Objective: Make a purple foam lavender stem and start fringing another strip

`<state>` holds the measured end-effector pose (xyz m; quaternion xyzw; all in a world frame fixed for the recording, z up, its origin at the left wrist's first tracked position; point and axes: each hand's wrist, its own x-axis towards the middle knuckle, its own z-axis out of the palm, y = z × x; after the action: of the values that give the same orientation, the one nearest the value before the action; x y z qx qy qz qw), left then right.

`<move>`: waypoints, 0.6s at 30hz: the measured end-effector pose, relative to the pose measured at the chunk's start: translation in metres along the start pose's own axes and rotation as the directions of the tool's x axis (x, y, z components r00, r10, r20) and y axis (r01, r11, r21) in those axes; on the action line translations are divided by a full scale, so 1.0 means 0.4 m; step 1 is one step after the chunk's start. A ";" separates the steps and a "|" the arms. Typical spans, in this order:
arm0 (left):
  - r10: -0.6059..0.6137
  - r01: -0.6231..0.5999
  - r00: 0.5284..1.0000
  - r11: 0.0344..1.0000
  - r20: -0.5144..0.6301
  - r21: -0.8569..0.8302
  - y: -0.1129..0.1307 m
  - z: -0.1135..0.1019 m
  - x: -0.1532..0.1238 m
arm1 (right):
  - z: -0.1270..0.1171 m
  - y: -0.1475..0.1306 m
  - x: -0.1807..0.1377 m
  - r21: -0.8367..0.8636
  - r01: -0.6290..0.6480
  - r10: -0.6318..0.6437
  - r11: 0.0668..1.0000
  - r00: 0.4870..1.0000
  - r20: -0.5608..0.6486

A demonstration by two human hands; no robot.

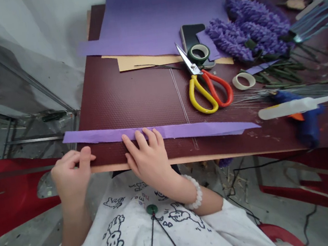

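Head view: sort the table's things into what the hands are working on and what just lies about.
In hand: purple strip, under fingers of the right hand; left hand at the table edge beside it.
Lying about: scissors, green tape, white tape, glue gun, purple sheet, flowers, wires.

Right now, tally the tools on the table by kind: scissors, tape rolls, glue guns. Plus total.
scissors: 1
tape rolls: 2, green tape roll and white tape roll
glue gun: 1
Total: 4
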<state>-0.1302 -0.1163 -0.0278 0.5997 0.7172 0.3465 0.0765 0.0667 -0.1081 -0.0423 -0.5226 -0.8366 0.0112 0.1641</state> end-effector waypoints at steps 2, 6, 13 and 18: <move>0.078 -0.077 0.997 0.996 -0.016 0.052 0.002 -0.011 -0.023 | -0.001 0.000 0.000 0.001 0.002 -0.002 1.000 1.000 0.004; 0.380 -0.367 0.923 0.916 -0.060 0.164 0.009 0.007 -0.028 | -0.001 0.000 -0.001 0.006 -0.005 0.005 1.000 1.000 0.004; 0.432 -0.487 0.861 0.851 0.266 0.195 -0.016 0.044 0.012 | -0.007 0.012 -0.001 0.045 0.010 -0.011 0.999 1.000 0.023; 0.455 -0.524 0.825 0.838 0.334 0.154 -0.037 0.017 0.012 | 0.002 0.011 -0.009 0.012 0.022 -0.022 1.000 1.000 -0.015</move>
<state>-0.1398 -0.1098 -0.0402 0.8125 0.5556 0.1759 0.0139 0.0716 -0.1091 -0.0447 -0.5124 -0.8409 0.0105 0.1737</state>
